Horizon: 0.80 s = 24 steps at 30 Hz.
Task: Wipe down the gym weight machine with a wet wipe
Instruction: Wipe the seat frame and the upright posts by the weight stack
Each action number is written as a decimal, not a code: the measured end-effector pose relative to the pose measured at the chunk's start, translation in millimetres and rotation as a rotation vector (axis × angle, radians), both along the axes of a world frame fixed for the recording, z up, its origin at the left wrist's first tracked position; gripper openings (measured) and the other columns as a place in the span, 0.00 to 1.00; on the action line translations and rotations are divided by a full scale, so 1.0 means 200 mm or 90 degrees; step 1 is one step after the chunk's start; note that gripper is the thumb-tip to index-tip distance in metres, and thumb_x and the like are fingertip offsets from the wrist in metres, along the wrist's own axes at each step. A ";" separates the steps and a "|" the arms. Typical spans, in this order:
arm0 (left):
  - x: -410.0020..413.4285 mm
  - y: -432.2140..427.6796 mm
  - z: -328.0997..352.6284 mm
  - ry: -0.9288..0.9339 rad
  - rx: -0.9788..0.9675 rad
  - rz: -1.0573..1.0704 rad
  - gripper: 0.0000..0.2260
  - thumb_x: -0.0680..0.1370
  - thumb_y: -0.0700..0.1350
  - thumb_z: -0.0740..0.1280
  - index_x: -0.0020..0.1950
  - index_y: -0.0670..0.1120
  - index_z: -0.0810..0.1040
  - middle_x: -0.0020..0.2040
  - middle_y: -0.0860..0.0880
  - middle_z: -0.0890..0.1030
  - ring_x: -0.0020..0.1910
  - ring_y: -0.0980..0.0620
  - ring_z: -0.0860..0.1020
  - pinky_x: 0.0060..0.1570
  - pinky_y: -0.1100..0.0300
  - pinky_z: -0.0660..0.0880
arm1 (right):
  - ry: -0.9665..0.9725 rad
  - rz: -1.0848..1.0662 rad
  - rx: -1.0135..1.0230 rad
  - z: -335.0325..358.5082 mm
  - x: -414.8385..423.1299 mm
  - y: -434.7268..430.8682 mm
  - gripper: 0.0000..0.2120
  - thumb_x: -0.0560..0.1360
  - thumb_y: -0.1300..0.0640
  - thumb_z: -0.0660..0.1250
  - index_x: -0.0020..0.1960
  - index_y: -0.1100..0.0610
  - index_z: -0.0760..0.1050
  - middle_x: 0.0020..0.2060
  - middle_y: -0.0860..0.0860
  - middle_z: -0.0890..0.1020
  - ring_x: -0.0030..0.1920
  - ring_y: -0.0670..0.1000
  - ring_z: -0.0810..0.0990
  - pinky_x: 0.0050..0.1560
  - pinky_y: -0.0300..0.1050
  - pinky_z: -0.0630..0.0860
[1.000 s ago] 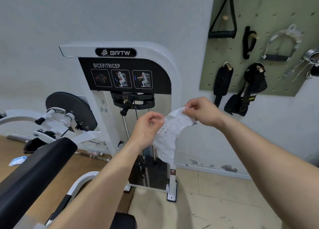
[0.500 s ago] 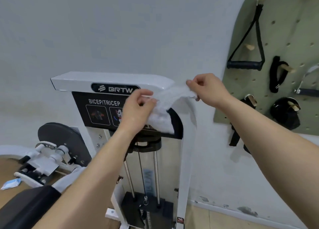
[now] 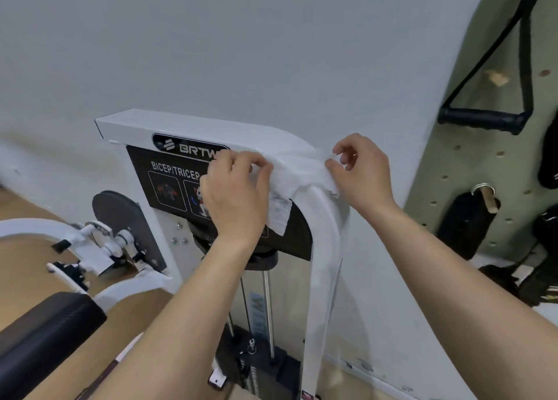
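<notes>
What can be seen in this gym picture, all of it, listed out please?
weight machine: one, white frame, against the wall, centre.
instruction panel: one, black, marked BICEP/TRICEP, under the frame's top bar.
wet wipe: one, white, draped over the frame's curved top corner.
arm pad: one, black, lower left.
round disc: one, dark grey, left of the panel.
pegboard: one, green, on the wall at right.
strap handle: one, black, hung high on the pegboard; other black straps hang below it.
floor: wood-coloured, at left.
left hand: pinches the wipe's left end.
right hand: pinches its right end.
</notes>
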State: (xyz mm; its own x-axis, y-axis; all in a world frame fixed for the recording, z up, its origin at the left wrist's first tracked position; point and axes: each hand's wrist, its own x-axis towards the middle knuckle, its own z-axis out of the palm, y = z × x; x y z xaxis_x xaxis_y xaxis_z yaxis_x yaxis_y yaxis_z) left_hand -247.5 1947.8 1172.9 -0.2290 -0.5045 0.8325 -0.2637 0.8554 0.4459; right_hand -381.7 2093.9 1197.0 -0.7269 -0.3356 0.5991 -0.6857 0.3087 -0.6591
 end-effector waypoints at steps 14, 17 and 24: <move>-0.11 0.26 -0.09 0.114 0.158 -0.125 0.14 0.79 0.48 0.70 0.62 0.44 0.75 0.70 0.49 0.68 0.70 0.56 0.68 0.65 0.73 0.63 | 0.038 0.174 0.028 -0.05 0.04 -0.04 0.24 0.80 0.44 0.63 0.73 0.51 0.67 0.65 0.48 0.76 0.64 0.49 0.74 0.60 0.47 0.74; -0.14 0.30 -0.11 0.145 0.169 -0.117 0.15 0.79 0.49 0.70 0.63 0.45 0.75 0.72 0.50 0.67 0.72 0.56 0.67 0.68 0.66 0.65 | 0.121 0.064 -0.014 -0.09 0.01 -0.05 0.16 0.78 0.49 0.68 0.61 0.55 0.71 0.58 0.50 0.74 0.57 0.52 0.74 0.52 0.49 0.75; -0.21 0.36 -0.12 0.226 0.208 -0.106 0.16 0.79 0.47 0.71 0.64 0.43 0.75 0.73 0.48 0.65 0.73 0.58 0.64 0.70 0.59 0.68 | 0.012 0.122 -0.134 -0.10 -0.02 -0.05 0.03 0.81 0.56 0.65 0.53 0.55 0.72 0.41 0.46 0.79 0.42 0.49 0.78 0.47 0.49 0.77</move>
